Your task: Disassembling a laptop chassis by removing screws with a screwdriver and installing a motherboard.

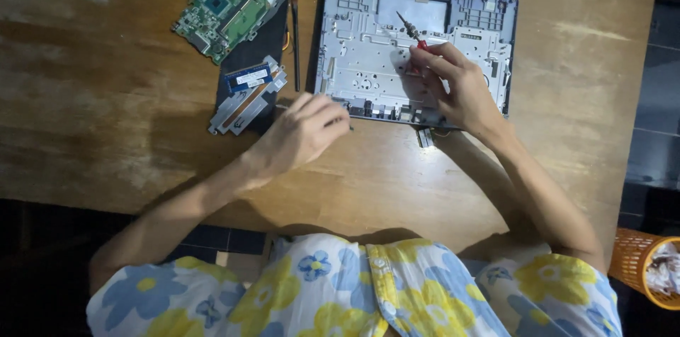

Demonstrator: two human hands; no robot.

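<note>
while right hand [460, 86] grips screwdriver [411, 30], left hand [306, 132] curled, maybe empty; basket [641, 266] holds paper.

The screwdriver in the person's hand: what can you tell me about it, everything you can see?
The screwdriver is small and slim, with a thin grey metal shaft and a red handle mostly hidden in the right hand, whose fingertips pinch it. It tilts, tip pointing up and left in the picture, over the pale grey laptop shell lying open on the wooden table. Whether the tip touches the shell cannot be told.
</note>
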